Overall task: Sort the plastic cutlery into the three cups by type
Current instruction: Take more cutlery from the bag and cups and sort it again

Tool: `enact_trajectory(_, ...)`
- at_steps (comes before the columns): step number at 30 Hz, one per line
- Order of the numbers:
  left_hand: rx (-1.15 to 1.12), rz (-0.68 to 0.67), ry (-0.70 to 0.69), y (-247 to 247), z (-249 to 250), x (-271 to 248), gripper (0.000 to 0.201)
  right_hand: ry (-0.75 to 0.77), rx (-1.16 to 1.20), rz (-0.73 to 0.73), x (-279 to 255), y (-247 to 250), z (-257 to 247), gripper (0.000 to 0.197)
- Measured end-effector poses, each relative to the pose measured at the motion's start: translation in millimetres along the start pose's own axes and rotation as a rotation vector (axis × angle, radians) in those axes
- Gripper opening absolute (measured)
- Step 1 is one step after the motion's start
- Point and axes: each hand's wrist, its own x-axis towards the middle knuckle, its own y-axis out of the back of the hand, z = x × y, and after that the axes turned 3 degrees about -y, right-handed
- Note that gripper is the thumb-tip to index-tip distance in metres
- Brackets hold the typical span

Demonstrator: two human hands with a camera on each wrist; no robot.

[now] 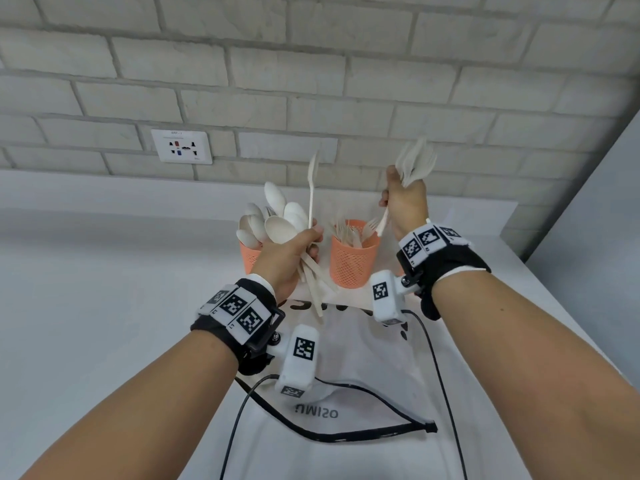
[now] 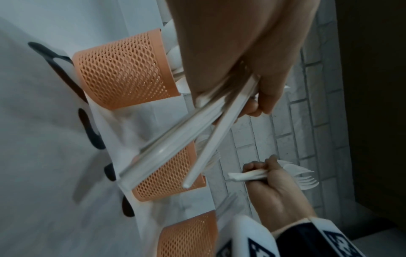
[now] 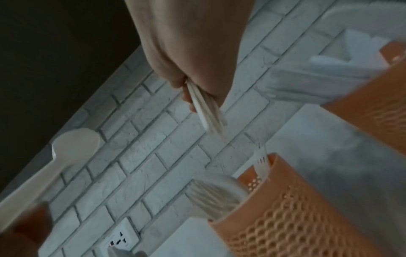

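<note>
- Bundle of spoons [image 1: 277, 223]: gripped by the handles in left hand [image 1: 294, 254], fingers curled round them, bowls fanned upward, above and in front of the left cup [image 1: 250, 259]; one piece stands taller than the rest.
- Bundle of forks [image 1: 415, 161]: clenched in right hand [image 1: 405, 202], raised above and right of the middle cup [image 1: 353, 261], tines up.
- Middle cup: orange mesh, holds forks, upright on the white bag [image 1: 363, 358].
- Third cup [image 2: 189, 234]: right of the middle cup, seen from the left wrist.
- White bag lies on the table [image 1: 104, 289]; socket [image 1: 181, 146] on the brick wall behind the cups.
</note>
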Motion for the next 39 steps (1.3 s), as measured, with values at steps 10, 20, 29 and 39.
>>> enact_trajectory(10,0.111,-0.073,-0.057,5,0,5,0.017,-0.005,-0.147,-0.14,-8,-8,41,0.047)
enact_trajectory(20,0.251,-0.002,-0.098,1,-6,3,0.017,0.169,-0.82,-0.394,2,-13,53,0.028)
enact_trajectory(29,0.468,0.184,-0.313,-6,-3,6,0.026,0.408,-0.503,-0.66,-71,-29,-20,0.045)
enact_trajectory(39,0.503,0.068,-0.363,-4,-10,-6,0.054,0.26,-0.593,-0.697,-79,-24,-22,0.019)
